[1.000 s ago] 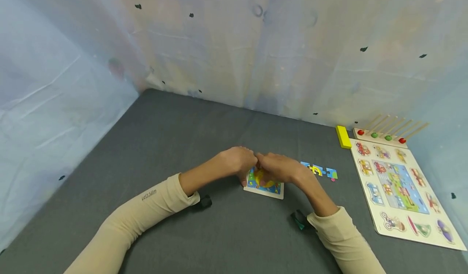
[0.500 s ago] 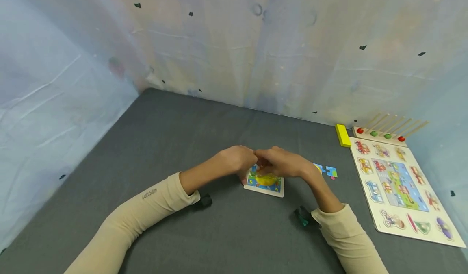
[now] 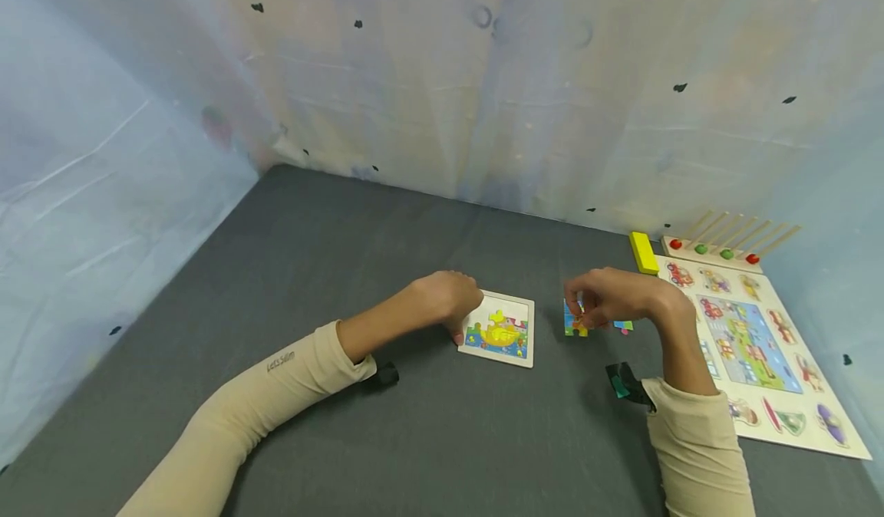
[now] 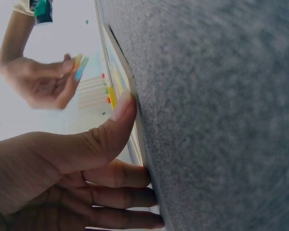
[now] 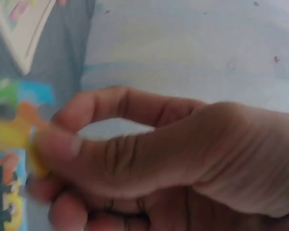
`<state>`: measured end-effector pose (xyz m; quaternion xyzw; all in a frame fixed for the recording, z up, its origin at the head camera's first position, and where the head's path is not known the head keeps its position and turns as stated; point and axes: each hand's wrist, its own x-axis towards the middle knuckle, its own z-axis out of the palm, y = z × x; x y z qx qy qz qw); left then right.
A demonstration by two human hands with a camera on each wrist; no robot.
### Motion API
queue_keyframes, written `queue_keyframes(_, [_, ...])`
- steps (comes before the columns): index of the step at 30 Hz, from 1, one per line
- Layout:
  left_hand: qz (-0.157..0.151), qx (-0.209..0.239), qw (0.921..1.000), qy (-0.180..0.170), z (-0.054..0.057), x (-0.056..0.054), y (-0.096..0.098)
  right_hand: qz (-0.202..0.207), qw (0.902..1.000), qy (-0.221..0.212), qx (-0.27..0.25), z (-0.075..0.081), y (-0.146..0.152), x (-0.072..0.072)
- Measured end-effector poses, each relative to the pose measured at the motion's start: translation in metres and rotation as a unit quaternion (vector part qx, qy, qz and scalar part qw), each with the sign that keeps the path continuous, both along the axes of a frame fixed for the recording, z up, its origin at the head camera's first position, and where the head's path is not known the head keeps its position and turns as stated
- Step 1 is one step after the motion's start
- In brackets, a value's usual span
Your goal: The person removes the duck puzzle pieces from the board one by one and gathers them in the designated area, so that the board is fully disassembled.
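Observation:
My left hand (image 3: 445,302) grips the left side of a small wooden puzzle tray (image 3: 530,340). In the left wrist view its thumb (image 4: 120,108) lies against the tray's edge, with the fingers farther along. Inside the tray, joined pieces show a yellow duck (image 3: 500,335); the upper part is bare. To the right, above the table, my right hand (image 3: 611,298) pinches a jigsaw piece (image 5: 21,120) coloured blue, green, yellow and orange. Below that hand, a loose puzzle piece (image 3: 625,326) shows partly; more loose pieces (image 5: 12,197) appear blurred in the right wrist view.
A large picture puzzle board (image 3: 815,425) lies at the right. Behind it stand a wooden rack with upright sticks (image 3: 749,241) and red and green beads, and a yellow block (image 3: 644,253). A sheet-like wall (image 3: 414,87) closes off the table's back.
My right hand has left the tray and moved right to the loose pieces, where it now holds one. The duck pieces have come into view. My left hand has stayed at the tray.

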<state>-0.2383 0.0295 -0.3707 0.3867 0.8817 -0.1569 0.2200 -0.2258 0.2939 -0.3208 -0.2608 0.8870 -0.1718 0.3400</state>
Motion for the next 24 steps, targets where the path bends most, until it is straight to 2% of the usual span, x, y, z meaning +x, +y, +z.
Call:
queue_keyframes(5, [0.001, -0.001, 1.0000, -0.004, -0.001, 0.000, -0.001, -0.031, 0.9965, -0.072, 0.030, -0.015, 0.010, -0.009])
queue_keyframes(10, [0.003, 0.001, 1.0000, -0.006, -0.001, 0.000, -0.001, -0.047, 0.9935, -0.095, 0.041, -0.026, 0.010, -0.014])
queue_keyframes(18, [0.005, 0.004, 1.0000, -0.005, 0.000, 0.000, -0.002, -0.101, 0.9871, -0.083, 0.093, -0.030, 0.005, -0.012])
queue_keyframes(21, [0.006, 0.005, 1.0000, -0.003, 0.001, 0.001, -0.001, -0.113, 0.9808, -0.061, 0.147, -0.029, 0.002, -0.010])
queue_keyframes(24, [0.008, 0.004, 1.0000, -0.003, 0.002, 0.001, -0.001, -0.116, 0.9701, -0.039, 0.210, -0.029, -0.003, -0.009])
